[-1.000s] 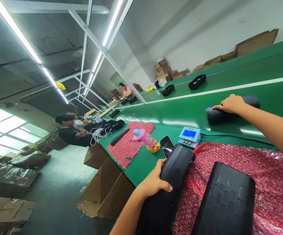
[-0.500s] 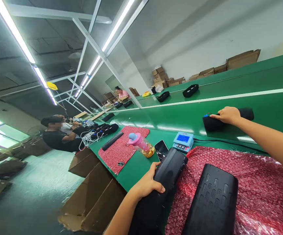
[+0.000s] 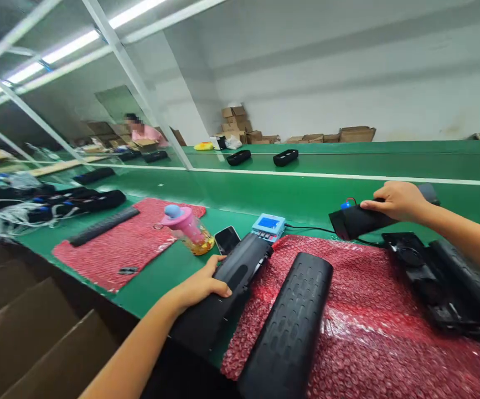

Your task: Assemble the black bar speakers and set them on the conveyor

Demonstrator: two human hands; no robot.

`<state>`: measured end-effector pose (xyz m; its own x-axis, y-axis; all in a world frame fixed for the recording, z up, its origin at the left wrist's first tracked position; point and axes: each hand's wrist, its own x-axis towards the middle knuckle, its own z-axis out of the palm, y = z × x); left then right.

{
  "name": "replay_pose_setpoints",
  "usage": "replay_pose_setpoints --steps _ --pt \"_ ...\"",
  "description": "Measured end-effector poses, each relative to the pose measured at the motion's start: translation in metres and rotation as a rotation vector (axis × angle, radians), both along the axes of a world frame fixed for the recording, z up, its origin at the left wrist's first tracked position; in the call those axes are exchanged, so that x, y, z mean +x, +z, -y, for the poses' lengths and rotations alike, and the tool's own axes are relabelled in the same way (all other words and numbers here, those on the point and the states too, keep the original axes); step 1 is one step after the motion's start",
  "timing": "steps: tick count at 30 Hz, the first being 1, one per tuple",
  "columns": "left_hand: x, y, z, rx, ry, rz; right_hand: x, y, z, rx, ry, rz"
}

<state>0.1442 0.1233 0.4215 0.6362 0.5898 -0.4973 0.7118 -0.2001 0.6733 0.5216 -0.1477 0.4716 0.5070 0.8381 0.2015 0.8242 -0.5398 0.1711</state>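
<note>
My left hand (image 3: pixel 204 284) grips a long black plastic housing (image 3: pixel 240 269) at the table's front edge, thumb on top. My right hand (image 3: pixel 399 201) is wrapped from above round a dark tube-shaped piece (image 3: pixel 352 220), held tilted above the green table. A blue connector (image 3: pixel 345 205) with a thin red wire shows at its left end. Between the hands, a black casing with oval slots (image 3: pixel 292 321) lies on red bubble wrap (image 3: pixel 360 310). Right of it, below my right forearm, rests an opened black casing (image 3: pixel 424 277) with round parts inside.
A light blue device with a screen (image 3: pixel 268 224) and a cable stands behind the bubble wrap. Left of it are a phone (image 3: pixel 227 240) and a pink-lidded bottle (image 3: pixel 190 230). Cardboard boxes (image 3: pixel 57 338) stand below the table at left. A person (image 3: pixel 146 133) is at the far back.
The view has swung right and levelled, bringing the opened casing into sight. My right hand still holds the tube-shaped piece, now tilted differently. My left hand stays on the housing.
</note>
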Motion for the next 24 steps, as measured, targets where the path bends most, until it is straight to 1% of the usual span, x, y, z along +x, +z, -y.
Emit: replay_pose_setpoints --steps 1,3,5,6,7,9,11,14,16,19,21,24 --pt "0.001 0.000 0.000 0.005 0.005 -0.005 -0.010 -0.001 0.019 0.011 0.053 0.003" --pt "0.002 -0.001 -0.002 0.002 0.013 -0.014 -0.037 -0.007 0.054 0.052 0.216 -0.003" --pt "0.003 -0.003 -0.004 -0.013 0.016 -0.027 -0.070 -0.018 0.082 0.051 0.455 -0.035" --pt "0.003 -0.004 -0.004 -0.021 0.019 -0.033 -0.088 -0.025 0.093 0.049 0.581 -0.061" --pt "0.003 -0.004 -0.005 -0.024 0.022 -0.038 -0.105 -0.032 0.100 0.057 0.670 -0.093" --pt "0.003 -0.005 -0.004 -0.014 0.033 -0.046 -0.137 -0.045 0.108 0.097 0.774 -0.178" --pt "0.004 -0.005 -0.002 -0.001 0.040 -0.047 -0.161 -0.058 0.108 0.148 0.834 -0.269" --pt "0.005 -0.001 0.003 0.010 0.039 -0.050 -0.179 -0.072 0.096 0.229 0.933 -0.336" --pt "0.005 0.003 0.006 0.011 0.028 -0.063 -0.183 -0.078 0.085 0.265 1.005 -0.330" --pt "0.005 0.008 0.009 0.057 -0.010 -0.080 -0.183 -0.085 0.070 0.299 1.084 -0.321" --pt "0.004 0.011 0.011 0.086 -0.026 -0.082 -0.182 -0.090 0.064 0.288 1.095 -0.328" --pt "0.003 0.013 0.011 0.092 -0.026 -0.084 -0.180 -0.097 0.059 0.229 1.084 -0.352"
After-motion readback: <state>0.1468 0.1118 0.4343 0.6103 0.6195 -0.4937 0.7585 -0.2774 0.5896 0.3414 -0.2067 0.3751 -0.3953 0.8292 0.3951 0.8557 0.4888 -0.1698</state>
